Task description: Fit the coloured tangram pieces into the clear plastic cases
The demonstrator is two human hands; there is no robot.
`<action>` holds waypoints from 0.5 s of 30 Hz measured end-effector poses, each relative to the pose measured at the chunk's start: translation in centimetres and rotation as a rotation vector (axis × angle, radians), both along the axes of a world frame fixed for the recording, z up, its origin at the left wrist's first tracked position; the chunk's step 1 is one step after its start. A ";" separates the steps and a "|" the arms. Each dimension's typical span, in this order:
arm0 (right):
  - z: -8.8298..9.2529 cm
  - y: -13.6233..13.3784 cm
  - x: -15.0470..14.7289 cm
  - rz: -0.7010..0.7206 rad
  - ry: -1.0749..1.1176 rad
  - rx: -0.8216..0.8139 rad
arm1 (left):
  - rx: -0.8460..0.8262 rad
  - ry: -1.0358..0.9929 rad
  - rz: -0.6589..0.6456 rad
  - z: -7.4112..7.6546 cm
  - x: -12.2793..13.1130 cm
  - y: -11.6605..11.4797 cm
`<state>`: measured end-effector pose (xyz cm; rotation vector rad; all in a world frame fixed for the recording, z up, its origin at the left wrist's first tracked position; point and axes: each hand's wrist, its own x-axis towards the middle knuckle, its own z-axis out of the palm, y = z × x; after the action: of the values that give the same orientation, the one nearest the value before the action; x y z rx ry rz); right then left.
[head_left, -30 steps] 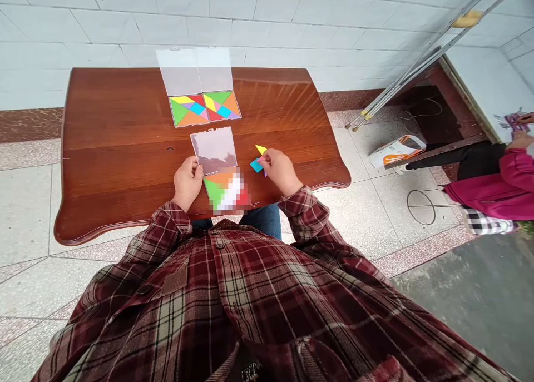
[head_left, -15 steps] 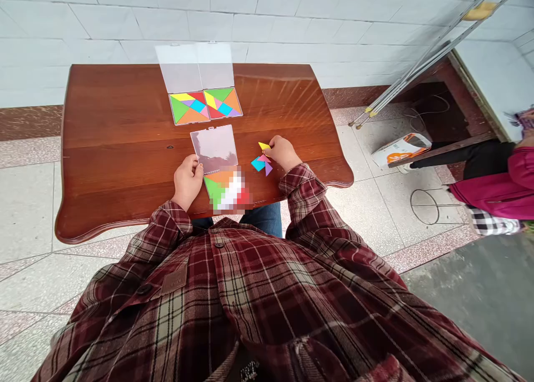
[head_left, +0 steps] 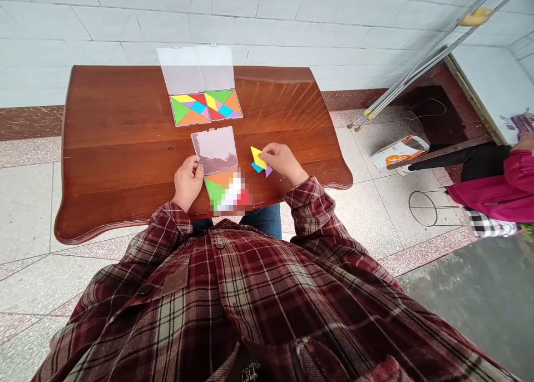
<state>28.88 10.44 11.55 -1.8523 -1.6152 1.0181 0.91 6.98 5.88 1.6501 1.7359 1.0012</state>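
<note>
**Yellow tangram piece pinched over two small tiles**

Yellow tangram piece (head_left: 258, 158) pinched between the fingertips of the right hand (head_left: 285, 162), the grip closed on it, just above the table (head_left: 125, 104); cyan triangle (head_left: 256, 168) and purple triangle (head_left: 269, 172) lie directly beneath it; pieces look thin, light and stiff, probably slippery on the varnish, so edges seem the best hold; left hand (head_left: 187, 183) curled at the lower corner of a clear plastic lid (head_left: 214, 149), its hold on the lid impossible to tell; partly blurred tangram tray (head_left: 212, 192) just below the lid; two filled tangram trays (head_left: 189, 110) (head_left: 223, 104) farther off; person in magenta jacket (head_left: 492, 187) well to the right.
</note>
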 end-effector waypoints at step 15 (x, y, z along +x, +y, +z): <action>-2.2 -4.6 -5.3 0.123 -0.008 -0.052 | -0.001 0.012 -0.004 -0.2 0.0 0.3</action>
<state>23.60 5.85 9.38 -1.8108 -1.7405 1.1154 0.88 7.25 5.65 1.6612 1.7397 0.9903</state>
